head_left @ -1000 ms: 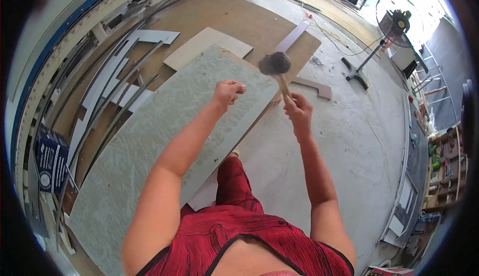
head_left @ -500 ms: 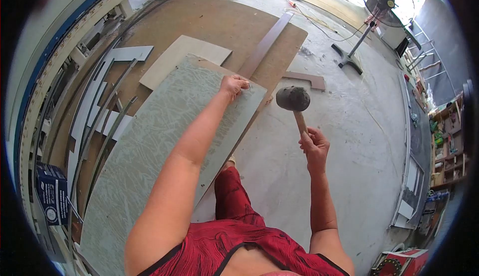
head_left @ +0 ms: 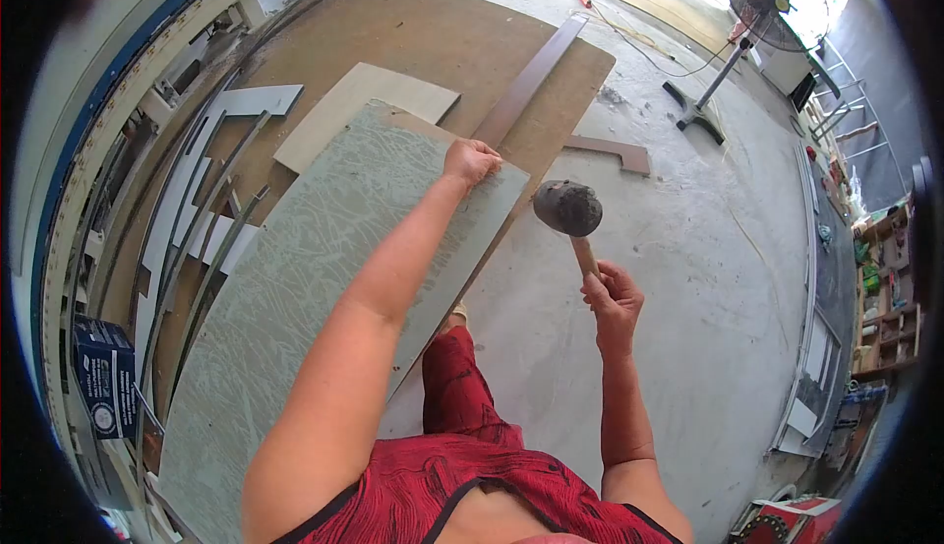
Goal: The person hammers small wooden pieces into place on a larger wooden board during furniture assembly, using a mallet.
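Note:
A long grey-green panel (head_left: 295,269) lies tilted across a brown board (head_left: 433,42). My left hand (head_left: 471,161) is closed in a fist and rests on the panel near its far right corner. Whether it pinches anything small I cannot tell. My right hand (head_left: 612,300) grips the wooden handle of a rubber mallet (head_left: 568,208). The black mallet head hangs just right of the panel's edge, a short way from my left hand.
A beige sheet (head_left: 364,106) and a dark wooden strip (head_left: 526,82) lie on the brown board. Grey cut-out pieces (head_left: 206,180) crowd the left. A blue box (head_left: 103,377) sits low left. A standing fan (head_left: 762,3) and shelves (head_left: 885,288) are on the right, bare concrete floor (head_left: 688,278) between.
The mallet came down from above the panel to beside its right edge, then shifted slightly left. My left hand dropped from mid-air onto the panel's far corner.

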Motion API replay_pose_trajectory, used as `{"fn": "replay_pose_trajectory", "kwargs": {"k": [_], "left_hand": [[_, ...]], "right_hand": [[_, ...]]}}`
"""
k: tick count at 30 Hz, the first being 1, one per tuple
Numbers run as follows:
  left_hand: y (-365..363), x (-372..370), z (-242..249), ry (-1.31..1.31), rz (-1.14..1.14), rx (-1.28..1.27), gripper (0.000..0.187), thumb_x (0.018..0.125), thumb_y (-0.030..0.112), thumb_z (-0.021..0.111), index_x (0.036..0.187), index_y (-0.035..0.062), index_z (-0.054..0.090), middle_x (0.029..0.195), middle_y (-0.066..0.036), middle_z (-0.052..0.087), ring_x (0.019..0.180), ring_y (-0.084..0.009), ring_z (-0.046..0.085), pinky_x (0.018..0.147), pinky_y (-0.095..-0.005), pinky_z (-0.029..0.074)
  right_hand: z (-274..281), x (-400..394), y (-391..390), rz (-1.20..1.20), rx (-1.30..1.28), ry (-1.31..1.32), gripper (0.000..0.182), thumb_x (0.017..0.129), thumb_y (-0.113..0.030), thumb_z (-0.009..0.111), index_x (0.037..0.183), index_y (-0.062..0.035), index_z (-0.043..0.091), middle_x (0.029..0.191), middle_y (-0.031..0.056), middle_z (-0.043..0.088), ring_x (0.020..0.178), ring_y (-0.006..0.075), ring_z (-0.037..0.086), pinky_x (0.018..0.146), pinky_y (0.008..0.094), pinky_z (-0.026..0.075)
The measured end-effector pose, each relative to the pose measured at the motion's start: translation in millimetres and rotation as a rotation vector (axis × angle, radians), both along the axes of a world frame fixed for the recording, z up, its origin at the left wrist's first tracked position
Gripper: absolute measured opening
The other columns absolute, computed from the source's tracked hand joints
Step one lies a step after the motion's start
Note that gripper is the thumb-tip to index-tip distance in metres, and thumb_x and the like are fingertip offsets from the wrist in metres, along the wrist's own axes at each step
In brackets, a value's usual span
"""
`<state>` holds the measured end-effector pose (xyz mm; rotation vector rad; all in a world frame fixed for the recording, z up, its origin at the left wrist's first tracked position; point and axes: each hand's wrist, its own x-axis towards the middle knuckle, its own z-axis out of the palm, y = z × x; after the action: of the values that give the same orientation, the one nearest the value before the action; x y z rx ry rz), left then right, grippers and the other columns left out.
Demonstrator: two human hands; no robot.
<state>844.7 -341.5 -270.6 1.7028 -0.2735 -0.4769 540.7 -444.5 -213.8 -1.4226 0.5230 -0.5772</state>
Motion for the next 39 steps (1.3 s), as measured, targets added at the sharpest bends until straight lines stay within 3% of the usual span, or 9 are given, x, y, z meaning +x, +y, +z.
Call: {"fn": "replay_pose_trajectory", "kwargs": {"k": [9,15,21,28,31,34,39], "left_hand": [[7,-8,4,-0.177,-0.032,0.122,0.011,0.063,0.010,0.068,0.072,0.0031,0.069,0.062,-0.006,0.064,0.055,-0.0115,0.058,0.056,-0.0256,0.046],[8,-11,0,-0.321,-0.024,0.187,0.016,0.063,0.016,0.066,0.074,0.0048,0.069,0.064,-0.009,0.065,0.057,-0.0152,0.060,0.058,-0.0279,0.047],[12,-13,7,-0.487,-0.079,0.287,0.016,0.063,0.017,0.065,0.076,0.0078,0.070,0.070,-0.011,0.066,0.063,-0.0198,0.063,0.061,-0.0302,0.048],[14,-8,4,-0.497,-0.146,0.349,0.017,0.064,0.018,0.065,0.079,0.0113,0.070,0.074,-0.011,0.065,0.067,-0.0211,0.064,0.063,-0.0307,0.048],[17,-7,-3,-0.484,-0.051,0.217,0.019,0.065,0.015,0.063,0.081,0.0074,0.070,0.074,-0.010,0.066,0.064,-0.0181,0.063,0.061,-0.0292,0.047],[17,0,-19,-0.283,0.019,-0.051,0.020,0.068,0.011,0.059,0.085,0.0021,0.068,0.070,-0.007,0.066,0.060,-0.0130,0.059,0.058,-0.0264,0.047],[19,-8,-2,-0.017,0.108,-0.219,0.018,0.076,0.009,0.057,0.091,0.0023,0.063,0.066,0.000,0.056,0.054,-0.0053,0.049,0.043,-0.0198,0.036]], "right_hand": [[-1,12,-1,0.008,-0.019,0.013,0.019,0.079,-0.009,0.064,0.096,-0.0020,0.062,0.065,-0.0024,0.055,0.058,0.0036,0.046,0.052,0.0194,0.034],[0,70,-15,0.053,-0.210,0.065,0.023,0.079,-0.016,0.063,0.099,-0.0049,0.062,0.058,-0.0031,0.049,0.054,0.0034,0.044,0.048,0.0226,0.033],[-27,110,-27,0.071,-0.441,0.264,0.027,0.077,-0.024,0.063,0.102,-0.0140,0.063,0.056,-0.0008,0.049,0.052,0.0079,0.046,0.051,0.0280,0.037],[-17,117,-22,0.099,-0.524,0.361,0.028,0.076,-0.025,0.062,0.103,-0.0159,0.063,0.062,0.0050,0.057,0.057,0.0160,0.054,0.056,0.0322,0.041],[-10,121,-23,0.104,-0.557,0.377,0.028,0.076,-0.025,0.063,0.103,-0.0161,0.064,0.065,0.0068,0.060,0.061,0.0183,0.058,0.058,0.0331,0.043],[-4,121,-21,0.114,-0.495,0.375,0.028,0.076,-0.025,0.063,0.102,-0.0155,0.064,0.069,0.0076,0.062,0.063,0.0185,0.059,0.060,0.0327,0.044],[-13,125,-20,0.126,-0.574,0.405,0.027,0.077,-0.025,0.063,0.102,-0.0147,0.064,0.067,0.0068,0.062,0.062,0.0165,0.058,0.059,0.0308,0.043]]}}
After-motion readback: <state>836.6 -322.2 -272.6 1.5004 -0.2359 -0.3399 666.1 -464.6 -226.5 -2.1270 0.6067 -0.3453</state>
